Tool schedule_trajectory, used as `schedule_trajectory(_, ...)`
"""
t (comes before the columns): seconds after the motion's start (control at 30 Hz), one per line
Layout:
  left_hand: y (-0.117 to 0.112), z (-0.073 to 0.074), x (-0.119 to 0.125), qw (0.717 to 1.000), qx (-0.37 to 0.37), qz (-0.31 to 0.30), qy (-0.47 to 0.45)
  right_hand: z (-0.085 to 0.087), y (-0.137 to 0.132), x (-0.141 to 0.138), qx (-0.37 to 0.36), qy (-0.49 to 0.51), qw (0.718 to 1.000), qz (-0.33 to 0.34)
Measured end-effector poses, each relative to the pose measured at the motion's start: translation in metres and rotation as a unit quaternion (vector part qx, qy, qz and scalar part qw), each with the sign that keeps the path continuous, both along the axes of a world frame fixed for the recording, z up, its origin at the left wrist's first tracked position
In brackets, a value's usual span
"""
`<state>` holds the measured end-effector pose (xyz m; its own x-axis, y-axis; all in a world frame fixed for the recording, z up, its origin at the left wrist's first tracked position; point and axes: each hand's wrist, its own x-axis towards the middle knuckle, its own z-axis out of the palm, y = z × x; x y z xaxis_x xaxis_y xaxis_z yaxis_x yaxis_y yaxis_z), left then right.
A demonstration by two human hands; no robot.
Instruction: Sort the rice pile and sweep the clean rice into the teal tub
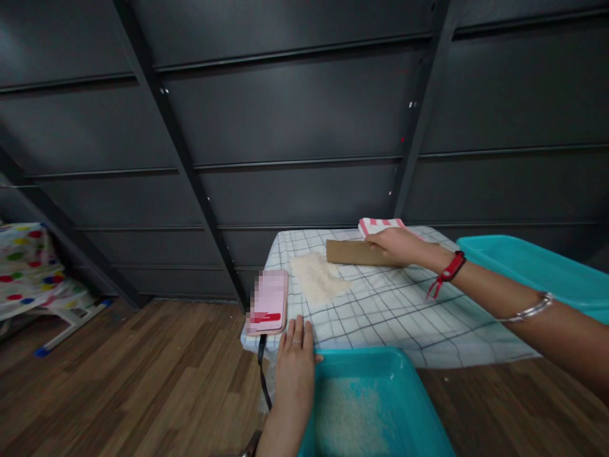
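My right hand (394,245) is closed on a strip of brown cardboard (349,252), held on its long edge over the checked cloth. Left of the strip, a patch of white rice (318,277) is spread on the cloth. Fingers stretched out, my left hand (295,358) lies at the table's front edge, by the rim of a teal tray (404,365). More rice (352,416) covers the bottom of that tray. Just beyond my left fingertips is a pink phone (270,298) with a black cord.
A white checked cloth (380,317) covers the table. Behind my right hand lies a pink-striped cloth (375,225). Another teal tray (533,263) stands at the right. Dark metal panels (295,114) rise behind. A dotted cloth (28,266) hangs over a folding stand at far left.
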<state>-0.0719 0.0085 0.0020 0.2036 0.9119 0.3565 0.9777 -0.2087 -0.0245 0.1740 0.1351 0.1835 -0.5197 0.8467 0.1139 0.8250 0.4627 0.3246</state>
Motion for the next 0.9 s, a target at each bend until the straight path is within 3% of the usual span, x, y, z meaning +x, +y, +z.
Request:
schedule_trajectory(0.3, 0.000, -0.001, 0.002, 1.000, -0.006, 0.013, 0.007, 0.005, -0.008, 0.014, 0.041, 0.014, 0.999, 0.009)
schedule_trajectory(0.47, 0.000, 0.000, 0.000, 1.000, -0.002, 0.001, 0.001, -0.001, -0.023, 0.011, 0.008, 0.013, 1.000, 0.017)
schedule_trajectory(0.63, -0.001, 0.005, 0.000, 1.000, -0.017, 0.003, 0.008, 0.007, -0.035, 0.013, 0.000, 0.011, 0.999, 0.047)
schedule_trajectory(0.8, -0.001, 0.002, -0.002, 1.000, 0.006, -0.003, 0.002, 0.010, -0.034, 0.014, 0.051, -0.004, 0.999, -0.002)
schedule_trajectory(0.9, -0.001, 0.002, -0.003, 1.000, 0.008, -0.013, 0.007, 0.004, -0.036, 0.014, 0.035, -0.004, 0.999, -0.001)
